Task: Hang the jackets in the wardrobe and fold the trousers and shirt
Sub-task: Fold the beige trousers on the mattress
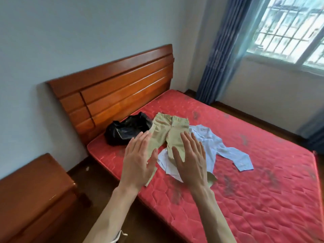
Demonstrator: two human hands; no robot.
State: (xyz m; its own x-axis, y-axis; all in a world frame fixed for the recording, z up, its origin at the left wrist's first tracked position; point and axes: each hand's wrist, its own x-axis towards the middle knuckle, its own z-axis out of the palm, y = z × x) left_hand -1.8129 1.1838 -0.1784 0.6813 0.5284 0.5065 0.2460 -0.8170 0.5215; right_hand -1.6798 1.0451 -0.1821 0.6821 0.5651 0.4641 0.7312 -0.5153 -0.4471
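Observation:
Small khaki trousers (pixel 171 128) lie spread on the red mattress (pixel 245 181), waist toward the headboard. A light blue shirt (pixel 219 148) lies partly under them, one sleeve stretched to the right. A crumpled black jacket (pixel 128 131) sits left of the trousers near the headboard. My left hand (pixel 138 162) and my right hand (pixel 190 160) are held out with straight fingers, palms down, in front of the trouser legs. Both hold nothing. Whether they touch the cloth I cannot tell.
A wooden headboard (pixel 112 95) stands against the wall at the back left. A wooden bedside cabinet (pixel 35 199) is at the lower left. Blue curtains (pixel 220 50) hang beside a barred window (pixel 289 28) at the upper right. Dark floor runs between cabinet and bed.

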